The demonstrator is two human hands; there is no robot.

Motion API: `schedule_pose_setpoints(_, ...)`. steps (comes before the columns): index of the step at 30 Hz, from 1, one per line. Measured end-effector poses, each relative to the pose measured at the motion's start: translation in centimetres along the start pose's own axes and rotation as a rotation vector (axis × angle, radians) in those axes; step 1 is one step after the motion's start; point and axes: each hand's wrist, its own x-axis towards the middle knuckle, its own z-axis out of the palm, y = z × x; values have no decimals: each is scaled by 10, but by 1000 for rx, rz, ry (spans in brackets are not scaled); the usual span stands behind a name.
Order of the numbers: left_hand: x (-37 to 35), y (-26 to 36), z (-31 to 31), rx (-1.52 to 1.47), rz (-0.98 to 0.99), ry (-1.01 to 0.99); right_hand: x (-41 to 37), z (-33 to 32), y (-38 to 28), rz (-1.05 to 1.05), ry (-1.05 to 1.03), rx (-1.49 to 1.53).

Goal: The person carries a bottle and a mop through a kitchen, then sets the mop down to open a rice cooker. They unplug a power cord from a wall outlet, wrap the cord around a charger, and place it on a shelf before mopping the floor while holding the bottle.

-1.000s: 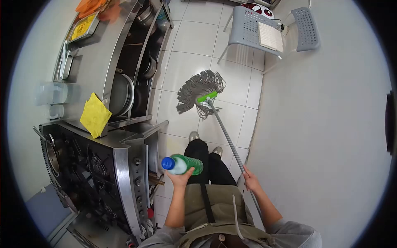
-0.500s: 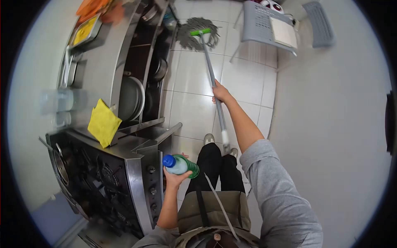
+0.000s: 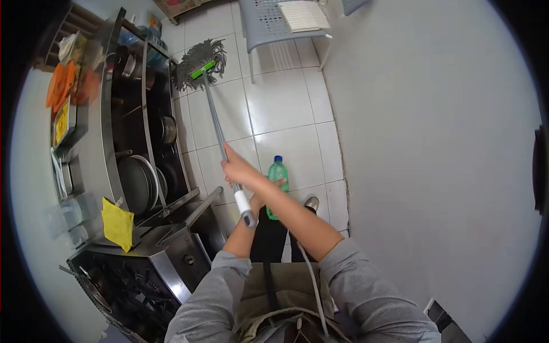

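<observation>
My right hand [image 3: 238,168] is closed around the metal handle of a mop [image 3: 213,111], just above its white end grip. The mop's grey string head [image 3: 186,71], with a green clamp, lies on the tiles by the shelving. Below my right forearm, my left hand [image 3: 280,182] grips a green plastic bottle [image 3: 278,171] with a blue cap. The forearm crosses in front and hides part of the bottle and most of that hand.
On the left are a steel shelf unit with pans [image 3: 137,186], a yellow cloth [image 3: 117,224] and a black stove [image 3: 126,286]. A grey chair [image 3: 260,26] holding a folded white item stands ahead. A white wall [image 3: 434,143] runs along the right.
The mop head has shifted toward the shelves and my right hand has come left and closer. My left hand has carried the bottle right, under the right forearm. The view has turned rightward.
</observation>
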Motion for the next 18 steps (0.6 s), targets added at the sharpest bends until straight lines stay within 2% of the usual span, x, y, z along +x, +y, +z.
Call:
schedule_pose_setpoints(2,41,16,19,-296,75,-42,-6,10,19,-2,11,-48)
schedule_pose_setpoints(6,82,78,23,-312,274,-88,-23,2,27,3,23,-8)
schedule_pose_setpoints(10,68,124,32,-282,256,-243,-24,-22,15,-33,-6,233)
schedule_pose_setpoints(13,65,117,54,-133,231,-162,-29,-36,6,14,-17,266)
schedule_pose_setpoints(18,68,60,91,-49,201,-264,-32,-39,28,36,-20,256)
